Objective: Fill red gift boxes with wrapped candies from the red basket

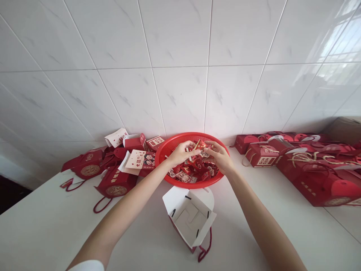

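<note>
Here, before a tiled wall (180, 98) and above a white table (234, 229), two arms (135, 199) reach forward and meet.

To the right of the hands stands a larger group of red boxes (307, 184); to their left, a smaller group of red boxes (115, 184), some with cord handles. Directly below the hands is a red basket (194, 185), and nearer to the body, between the forearms, an open box (187, 218) shows its white inside. The left hand (183, 152) has its fingers curled and its thumb pointing inward; the right hand (219, 155) faces it, fingers bent. Both pinch a red-and-gold packet (200, 144) between their fingertips, over the wrapped packets (197, 169) lying in the basket.
</note>
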{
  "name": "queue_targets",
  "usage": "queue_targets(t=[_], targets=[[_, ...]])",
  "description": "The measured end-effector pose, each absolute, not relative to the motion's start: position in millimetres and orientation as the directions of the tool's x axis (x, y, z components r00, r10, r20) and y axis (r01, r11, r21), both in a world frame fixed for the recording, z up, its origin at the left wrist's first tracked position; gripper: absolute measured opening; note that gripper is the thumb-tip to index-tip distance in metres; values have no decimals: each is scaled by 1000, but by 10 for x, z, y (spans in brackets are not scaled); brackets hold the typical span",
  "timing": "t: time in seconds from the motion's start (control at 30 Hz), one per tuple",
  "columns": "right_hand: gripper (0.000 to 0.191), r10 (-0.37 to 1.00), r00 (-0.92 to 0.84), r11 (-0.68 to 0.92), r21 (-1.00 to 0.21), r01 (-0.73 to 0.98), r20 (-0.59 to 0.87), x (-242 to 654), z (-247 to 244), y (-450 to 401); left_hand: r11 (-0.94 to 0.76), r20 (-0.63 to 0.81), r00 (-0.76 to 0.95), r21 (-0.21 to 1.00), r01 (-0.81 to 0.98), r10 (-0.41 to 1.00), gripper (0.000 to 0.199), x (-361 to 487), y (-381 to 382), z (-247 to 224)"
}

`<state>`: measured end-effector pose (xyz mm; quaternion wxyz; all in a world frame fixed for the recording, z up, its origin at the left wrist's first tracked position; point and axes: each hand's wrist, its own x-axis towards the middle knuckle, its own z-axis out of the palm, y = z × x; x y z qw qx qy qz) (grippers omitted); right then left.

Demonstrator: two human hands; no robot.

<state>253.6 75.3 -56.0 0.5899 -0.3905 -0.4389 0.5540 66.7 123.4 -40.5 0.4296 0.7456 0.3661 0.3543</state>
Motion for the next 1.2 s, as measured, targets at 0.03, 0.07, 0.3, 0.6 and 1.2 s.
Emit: queue_targets(t=[0.03, 0.07, 0.3, 0.6, 1.2], targets=[[42, 997, -1, 78, -946, -316, 83, 2536, -563, 756, -374, 224, 477, 894, 247, 850, 43, 668, 1236, -406], [42, 997, -3, 76, -944, -322, 82, 2536, -563, 757, -381, 234, 471, 891, 247, 850, 44, 668, 1237, -406], [41, 988, -90, 80, -926, -369, 122, 2540, -537, 745, -395, 295, 468, 909, 131, 833, 43, 676, 1220, -398], [39, 995, -63, 49, -904, -424, 84, 2533, -537, 761, -309, 236, 489, 948, 72, 840, 43, 655, 1206, -425], [38, 998, 15, 66, -887, -458, 67, 2542, -561, 785, -503, -326, 623, 381, 775, 711, 60, 248, 1570, -532]])
